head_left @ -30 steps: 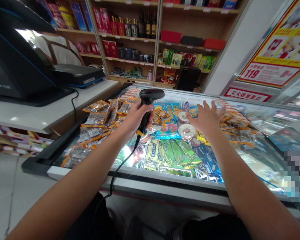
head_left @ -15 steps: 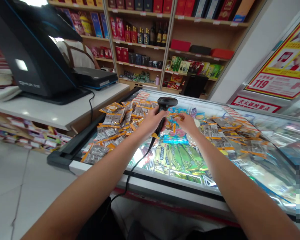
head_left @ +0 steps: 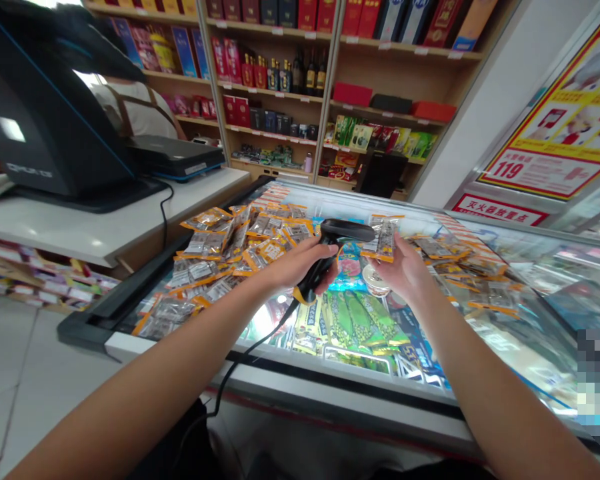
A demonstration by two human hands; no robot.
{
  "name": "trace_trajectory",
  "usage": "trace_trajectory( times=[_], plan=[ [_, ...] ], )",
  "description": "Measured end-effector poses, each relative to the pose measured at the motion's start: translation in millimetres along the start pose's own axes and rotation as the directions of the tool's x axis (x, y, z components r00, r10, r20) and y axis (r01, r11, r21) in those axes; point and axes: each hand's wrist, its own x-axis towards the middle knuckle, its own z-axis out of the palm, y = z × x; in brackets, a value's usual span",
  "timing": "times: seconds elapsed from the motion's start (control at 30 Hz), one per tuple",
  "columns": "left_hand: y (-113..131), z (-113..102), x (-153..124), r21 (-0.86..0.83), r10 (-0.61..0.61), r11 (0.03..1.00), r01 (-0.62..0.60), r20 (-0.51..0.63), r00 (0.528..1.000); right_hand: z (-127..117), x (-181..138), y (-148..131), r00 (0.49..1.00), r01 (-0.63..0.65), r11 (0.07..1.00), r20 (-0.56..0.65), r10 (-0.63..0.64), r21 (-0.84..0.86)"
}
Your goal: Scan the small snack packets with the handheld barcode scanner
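Note:
My left hand point(head_left: 305, 263) is wrapped round the handle of a black barcode scanner point(head_left: 347, 230), its head facing right. A cable point(head_left: 250, 347) hangs from the handle's yellow-marked end. Just past the scanner head, my right hand point(head_left: 403, 267) grips a small clear snack packet point(head_left: 381, 237) with orange edges, held upright. A pile of similar orange-edged packets point(head_left: 210, 243) lies on the freezer's glass top to the left. More such packets point(head_left: 443, 250) are spread to the right of my right hand.
Under the glass of the chest freezer point(head_left: 300, 370) are green and blue packages and a round tub point(head_left: 375, 280). A counter point(head_left: 95, 233) with a black checkout machine point(head_left: 55, 147) stands at left, a person behind it. Stocked shelves point(head_left: 275, 93) line the back.
The scanner has tipped toward the right and come lower. My right hand has turned and raised a packet in front of it. The view has shifted slightly.

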Motion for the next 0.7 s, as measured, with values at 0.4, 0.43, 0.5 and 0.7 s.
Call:
trace_trajectory(
  times=[0.4,0.43,0.5,0.7],
  plan=[
    [-6,-4,3,-0.111,-0.041,0.993,0.042,0.01,0.999,10,-4,7,0.993,-0.106,0.992,-0.036,0.109,0.068],
    [-6,-4,3,-0.104,-0.045,0.994,0.046,0.012,0.999,9,-4,8,0.993,-0.109,0.992,-0.039,0.112,0.068],
    [-5,-2,2,-0.093,-0.044,0.995,0.044,-0.006,0.999,10,-3,8,0.994,-0.101,0.994,-0.041,0.102,0.037],
    [7,4,0,-0.145,0.017,0.988,-0.046,-0.197,0.98,-2,-3,-25,0.909,0.303,0.62,0.024,-0.416,-0.724]
  ],
)
